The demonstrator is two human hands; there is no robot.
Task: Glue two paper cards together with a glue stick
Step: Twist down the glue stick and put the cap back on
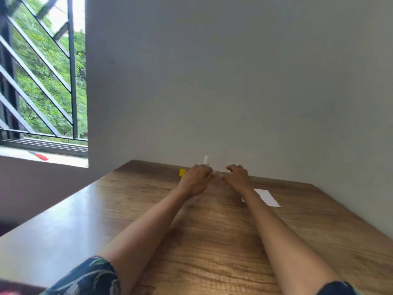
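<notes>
In the head view, both bare forearms are being stretched across the wooden table [212, 241] toward the wall [234, 81] at its far edge. The left hand [196, 179] is being held near that far edge with its fingers curled downward; a white glue stick [206, 160] is being seen upright just beyond its knuckles, against the wall, and whether the fingers are touching or gripping it cannot be told. A small yellow item [182, 172] is lying just left of the left hand, partly hidden by it. The right hand [237, 176] is being held just beside the left hand, thumbs nearly meeting, its fingers bent loosely over the tabletop with nothing seen in them; its grip cannot be told for certain. A white paper card [268, 198] is lying flat on the table just right of the right wrist, partly covered by the forearm. A barred window [42, 71] is being shown well left of the table, with a red object [40, 156] on its sill.
</notes>
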